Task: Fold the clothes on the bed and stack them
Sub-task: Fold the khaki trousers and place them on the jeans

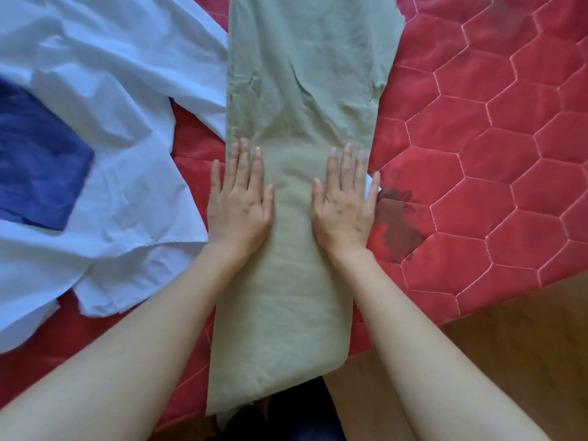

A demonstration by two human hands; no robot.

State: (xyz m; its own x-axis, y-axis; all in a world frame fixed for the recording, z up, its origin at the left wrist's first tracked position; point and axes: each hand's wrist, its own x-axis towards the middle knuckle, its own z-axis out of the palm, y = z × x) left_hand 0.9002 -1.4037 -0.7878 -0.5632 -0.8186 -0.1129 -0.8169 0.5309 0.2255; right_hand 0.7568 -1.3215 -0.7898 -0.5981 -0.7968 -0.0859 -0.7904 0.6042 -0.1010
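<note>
Long sage-green cotton garment (299, 128), already folded into a narrow lengthwise strip, lies down the middle of the red hexagon-quilted bed (496, 154), near end hanging off the bed edge toward the person. Left hand (240, 202) and right hand (345, 203) both flat on it, palms down, fingers straight and spread, gripping nothing, just pressing the cloth smooth, one hand near each long edge. Looks like lengthwise fold done, crosswise folds still to go. Crumpled white cotton shirt (121, 128) spread unfolded just left, its edge touching the green strip. Dark blue folded cloth (35, 154) sits on top of the white shirt, maybe one piece finished, can't tell. No stack visible yet, so early-to-mid task by my read
</note>
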